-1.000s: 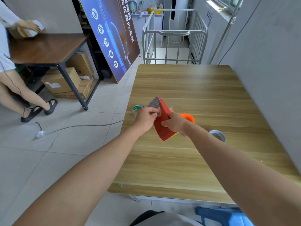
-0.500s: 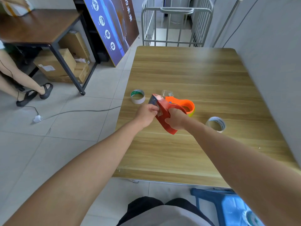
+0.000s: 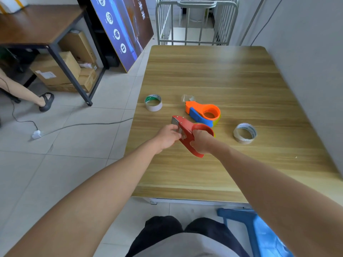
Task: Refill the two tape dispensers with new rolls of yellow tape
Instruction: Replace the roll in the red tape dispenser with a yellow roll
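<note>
Left hand (image 3: 168,137), right hand (image 3: 202,144) grip red dispenser (image 3: 186,127); orange dispenser (image 3: 197,109) just beyond, pale roll (image 3: 239,139) right

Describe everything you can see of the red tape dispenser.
The red tape dispenser looks like glossy plastic or painted metal. A silvery plate sits at its far end, a round ring mid-body, and a handle tapers toward the camera. It is held tilted over the wooden table. The left hand pinches the plate end; the right hand grips below the ring. A yellow sliver shows at the ring's right edge.
</note>
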Action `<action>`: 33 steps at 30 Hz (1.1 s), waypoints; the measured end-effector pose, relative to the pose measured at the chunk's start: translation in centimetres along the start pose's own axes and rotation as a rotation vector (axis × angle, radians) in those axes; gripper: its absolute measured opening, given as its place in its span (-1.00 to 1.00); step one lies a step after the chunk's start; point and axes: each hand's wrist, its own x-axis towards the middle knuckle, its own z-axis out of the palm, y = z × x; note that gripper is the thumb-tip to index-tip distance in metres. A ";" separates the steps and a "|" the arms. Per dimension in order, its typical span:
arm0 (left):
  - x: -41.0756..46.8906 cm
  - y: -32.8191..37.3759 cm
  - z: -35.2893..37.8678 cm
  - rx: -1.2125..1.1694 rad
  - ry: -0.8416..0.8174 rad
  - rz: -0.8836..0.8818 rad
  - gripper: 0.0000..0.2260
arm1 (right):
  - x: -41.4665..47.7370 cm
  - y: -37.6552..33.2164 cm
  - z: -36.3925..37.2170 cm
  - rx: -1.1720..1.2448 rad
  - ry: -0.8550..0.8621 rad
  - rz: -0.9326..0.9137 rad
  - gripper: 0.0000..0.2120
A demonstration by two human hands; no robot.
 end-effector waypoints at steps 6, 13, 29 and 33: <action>0.5 -1.8 0.7 0.013 -0.025 -0.001 -0.52 | 0.9 0.3 2.0 -0.001 0.006 0.016 -0.70; 1.6 -3.6 0.5 0.090 -0.015 -0.015 -0.48 | 1.8 0.1 3.7 -0.151 -0.016 0.050 -0.64; 3.5 -4.9 -0.7 0.090 -0.061 -0.028 -0.47 | 5.9 -1.2 5.3 -0.251 -0.006 0.087 -0.55; 4.0 -5.5 -1.2 0.089 -0.051 -0.033 -0.49 | 6.7 -1.4 5.0 -0.251 0.013 0.073 -0.54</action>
